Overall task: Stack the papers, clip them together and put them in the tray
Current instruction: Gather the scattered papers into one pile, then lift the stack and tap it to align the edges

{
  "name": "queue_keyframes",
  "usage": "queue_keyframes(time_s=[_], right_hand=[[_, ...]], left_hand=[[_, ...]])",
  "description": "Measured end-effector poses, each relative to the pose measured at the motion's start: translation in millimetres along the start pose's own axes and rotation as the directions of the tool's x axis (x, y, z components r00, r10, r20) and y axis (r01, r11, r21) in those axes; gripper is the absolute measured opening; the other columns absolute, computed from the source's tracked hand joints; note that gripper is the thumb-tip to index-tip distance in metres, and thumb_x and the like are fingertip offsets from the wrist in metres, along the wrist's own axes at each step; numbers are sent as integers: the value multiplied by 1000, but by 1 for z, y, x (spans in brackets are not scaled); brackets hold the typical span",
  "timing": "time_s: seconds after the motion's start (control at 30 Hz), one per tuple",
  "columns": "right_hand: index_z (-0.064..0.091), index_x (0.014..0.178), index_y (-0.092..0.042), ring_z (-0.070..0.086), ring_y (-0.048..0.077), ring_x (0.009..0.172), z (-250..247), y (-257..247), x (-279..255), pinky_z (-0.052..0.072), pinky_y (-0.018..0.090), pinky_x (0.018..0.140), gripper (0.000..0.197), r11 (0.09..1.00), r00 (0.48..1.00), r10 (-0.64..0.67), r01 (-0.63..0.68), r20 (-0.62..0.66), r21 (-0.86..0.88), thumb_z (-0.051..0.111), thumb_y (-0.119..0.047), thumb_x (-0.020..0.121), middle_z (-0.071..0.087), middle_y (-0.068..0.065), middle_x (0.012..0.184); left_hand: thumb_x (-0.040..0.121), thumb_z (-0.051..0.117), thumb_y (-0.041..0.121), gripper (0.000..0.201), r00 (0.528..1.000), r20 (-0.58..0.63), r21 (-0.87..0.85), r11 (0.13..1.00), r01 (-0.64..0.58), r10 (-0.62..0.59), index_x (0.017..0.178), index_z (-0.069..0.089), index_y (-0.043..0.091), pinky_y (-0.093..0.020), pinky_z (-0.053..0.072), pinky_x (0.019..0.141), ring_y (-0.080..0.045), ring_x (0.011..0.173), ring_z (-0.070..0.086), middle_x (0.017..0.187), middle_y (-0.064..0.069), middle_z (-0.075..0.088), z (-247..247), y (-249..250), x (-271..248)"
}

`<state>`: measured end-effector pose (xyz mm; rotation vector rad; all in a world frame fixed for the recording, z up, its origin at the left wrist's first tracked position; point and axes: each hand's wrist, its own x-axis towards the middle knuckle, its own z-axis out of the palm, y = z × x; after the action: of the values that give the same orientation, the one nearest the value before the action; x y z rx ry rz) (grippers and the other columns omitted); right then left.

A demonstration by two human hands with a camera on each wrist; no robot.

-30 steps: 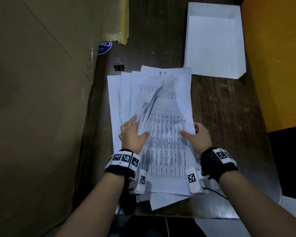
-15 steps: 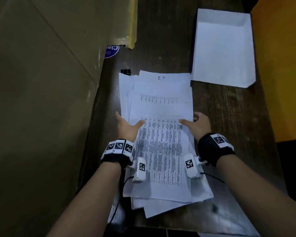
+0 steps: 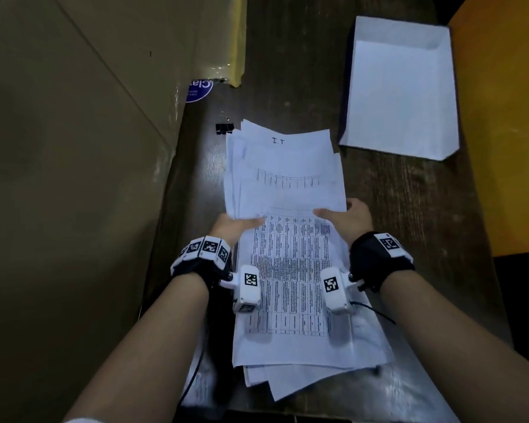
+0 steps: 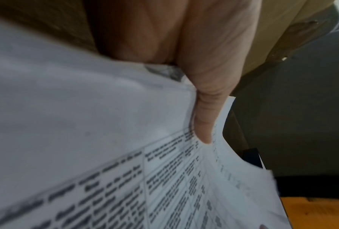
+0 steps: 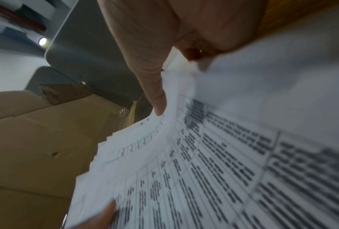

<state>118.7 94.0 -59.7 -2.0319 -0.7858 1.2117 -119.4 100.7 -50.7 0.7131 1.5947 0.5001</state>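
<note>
A loose, uneven stack of printed papers [image 3: 287,184] [image 4: 125,178] [image 5: 203,170] is held above the dark wooden table [image 3: 409,209]. My left hand [image 3: 235,227] grips its left edge, thumb on top, fingers hidden underneath. On the opposite edge my right hand [image 3: 345,218] holds the sheets the same way. The left thumb [image 4: 203,117] and the right thumb [image 5: 154,96] press on the top sheet. A black binder clip [image 3: 224,127] lies on the table just beyond the stack's far left corner. The white tray [image 3: 400,93] sits empty at the far right.
A large cardboard box [image 3: 74,178] walls off the left side, with a blue sticker [image 3: 199,90] near its far corner. An orange surface [image 3: 507,117] borders the right. The table's near edge runs under my forearms.
The spread sheets have been gathered from both sides into one narrower stack and lifted off the table. The top page that curled up a second ago lies flat.
</note>
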Motion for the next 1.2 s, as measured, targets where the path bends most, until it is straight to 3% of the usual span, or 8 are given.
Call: queue_keyframes(time_s=[0.2, 0.3, 0.5, 0.6, 0.7, 0.83, 1.03, 1.2], right_hand=[[66, 119, 4, 72, 21, 99, -32, -12, 1, 55, 25, 77, 46, 990, 975, 62, -88, 216, 112, 81, -10, 77, 73, 11, 110], [65, 91, 5, 65, -2, 45, -50, -24, 0, 45, 9, 39, 17, 994, 980, 14, -34, 198, 101, 75, -4, 82, 72, 0, 59], [58, 115, 4, 68, 26, 97, -75, -115, -8, 55, 36, 92, 58, 937, 949, -292, 310, -123, 164, 82, -26, 72, 68, 13, 106], [59, 96, -13, 62, 4, 78, -101, -165, -24, 50, 11, 74, 16, 863, 879, -424, 465, -218, 198, 72, -16, 88, 62, -2, 89], [47, 77, -27, 49, -17, 44, -120, -184, -40, 37, 0, 43, 26, 812, 827, -525, 557, -203, 172, 70, -34, 88, 43, -16, 68], [65, 102, -23, 68, -14, 78, -134, -165, -46, 54, 9, 67, 26, 743, 795, -587, 603, -150, 290, 73, -6, 85, 75, -19, 83], [68, 110, -4, 71, -8, 75, -125, -138, -38, 56, 10, 65, 23, 814, 843, -530, 537, -94, 222, 70, -3, 87, 75, -14, 81], [69, 89, -23, 69, -12, 72, -133, -144, -44, 55, 9, 65, 19, 773, 808, -573, 588, -134, 238, 70, -4, 87, 74, -20, 73]], left_hand=[[38, 89, 34, 73, 996, 75, -8, 999, -48, 49, 100, 70, 0, -51, 49, 97, -32, 98, 69, 101, -16, 74, 8, -5, 29], [49, 91, 29, 76, 989, 121, -35, 996, -77, 80, 113, 61, 2, -53, 48, 98, -34, 102, 67, 108, -14, 71, 19, 32, 9], [89, 61, 4, 35, 881, 105, -89, 887, -453, 461, 122, 52, 9, -17, 53, 71, -16, 88, 63, 96, 1, 64, 57, 145, -54], [91, 57, 1, 37, 774, 79, -171, 773, -611, 629, 126, 50, 12, -4, 49, 67, -2, 86, 61, 101, 4, 63, 67, 190, -83], [90, 58, 4, 25, 675, 65, -225, 670, -708, 735, 108, 53, 20, 0, 47, 67, 14, 78, 63, 96, 12, 63, 69, 213, -107], [84, 67, 10, 32, 674, 73, -246, 668, -702, 735, 115, 60, 11, -10, 53, 72, 5, 89, 69, 100, 10, 70, 67, 196, -108], [85, 67, 9, 20, 694, 46, -177, 689, -703, 719, 92, 64, 27, -15, 54, 72, 2, 81, 69, 89, 12, 71, 71, 184, -98], [86, 65, 6, 22, 647, -10, -234, 627, -743, 763, 90, 65, 27, -24, 57, 76, -6, 82, 69, 81, 13, 72, 68, 190, -105]])
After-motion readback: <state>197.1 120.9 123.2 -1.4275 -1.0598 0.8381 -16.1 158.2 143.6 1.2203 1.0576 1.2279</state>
